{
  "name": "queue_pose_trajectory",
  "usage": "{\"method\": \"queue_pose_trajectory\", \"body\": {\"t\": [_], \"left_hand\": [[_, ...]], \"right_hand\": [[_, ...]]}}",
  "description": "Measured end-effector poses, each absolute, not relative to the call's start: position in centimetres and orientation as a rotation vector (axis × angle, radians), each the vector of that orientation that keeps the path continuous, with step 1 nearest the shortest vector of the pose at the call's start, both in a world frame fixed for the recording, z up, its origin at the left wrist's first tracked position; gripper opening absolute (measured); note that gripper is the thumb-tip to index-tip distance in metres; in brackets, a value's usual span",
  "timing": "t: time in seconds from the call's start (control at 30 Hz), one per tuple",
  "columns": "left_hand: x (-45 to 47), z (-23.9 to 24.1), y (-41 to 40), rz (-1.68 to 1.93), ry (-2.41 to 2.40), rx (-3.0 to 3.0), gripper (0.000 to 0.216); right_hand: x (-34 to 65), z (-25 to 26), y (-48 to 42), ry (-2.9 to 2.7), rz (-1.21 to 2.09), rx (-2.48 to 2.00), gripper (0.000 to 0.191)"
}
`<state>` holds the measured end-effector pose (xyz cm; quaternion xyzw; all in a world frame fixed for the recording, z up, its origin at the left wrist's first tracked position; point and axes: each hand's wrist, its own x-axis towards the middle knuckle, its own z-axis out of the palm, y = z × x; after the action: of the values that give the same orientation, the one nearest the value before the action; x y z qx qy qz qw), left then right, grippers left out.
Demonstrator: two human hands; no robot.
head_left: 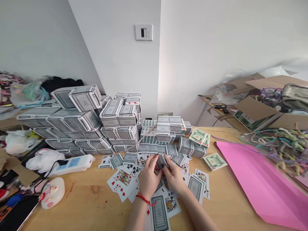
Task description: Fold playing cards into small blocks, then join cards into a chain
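Note:
My left hand (149,179), a red string bracelet at its wrist, and my right hand (175,180) meet at the middle of the table. Both are closed on a playing card (160,161) with its grey patterned back showing; the fingers cover its edges, and I cannot tell whether it is folded. Loose playing cards (124,177) lie face up to the left, and a face-down card (159,211) rests between my forearms. More cards (195,186) spread right of my right hand. Just beyond my fingertips is a row of small blocks made of cards (154,148).
Stacked card blocks (79,123) rise at the back left. A white power strip (72,164) lies before them. Green card packs (214,161) sit to the right, beside a pink sheet (257,186). Pipe cleaners (284,144) and an open cardboard box (260,106) are at far right.

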<state>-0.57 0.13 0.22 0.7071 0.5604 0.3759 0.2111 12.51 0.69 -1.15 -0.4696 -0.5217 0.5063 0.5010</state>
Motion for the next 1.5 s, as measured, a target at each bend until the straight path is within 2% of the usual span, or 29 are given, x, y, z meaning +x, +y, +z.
{"method": "queue_pose_trajectory", "body": {"t": [0.3, 0.53, 0.67, 0.83, 1.03, 1.3, 1.5], "left_hand": [[-0.3, 0.0, -0.3, 1.049, 1.564, 2.014, 0.046], [-0.1, -0.2, -0.3, 1.070, 1.485, 2.027, 0.047], [0.4, 0.1, -0.3, 1.107, 1.415, 1.980, 0.050], [0.8, 0.9, -0.5, 1.160, 1.367, 1.682, 0.051], [0.9, 0.9, -0.2, 1.205, 1.288, 1.290, 0.026], [-0.2, 0.4, 1.0, 1.325, 1.293, 0.879, 0.040], [-1.2, 0.9, 1.2, 1.427, 1.338, 0.898, 0.046]], "right_hand": [[12.3, -1.2, 0.6, -1.353, 1.064, -1.239, 0.041], [12.3, -0.5, 0.6, -1.404, 0.927, -1.287, 0.021], [12.4, -0.2, 0.9, -1.326, 0.858, -1.358, 0.031], [12.6, 0.4, 1.0, -1.253, 0.927, -1.307, 0.035], [12.4, 0.1, 1.0, -1.075, 1.327, -1.207, 0.036], [12.0, 0.7, 0.7, -1.113, 1.657, -0.926, 0.032], [12.5, 0.7, 1.3, -0.887, 1.600, -0.913, 0.024]]}}
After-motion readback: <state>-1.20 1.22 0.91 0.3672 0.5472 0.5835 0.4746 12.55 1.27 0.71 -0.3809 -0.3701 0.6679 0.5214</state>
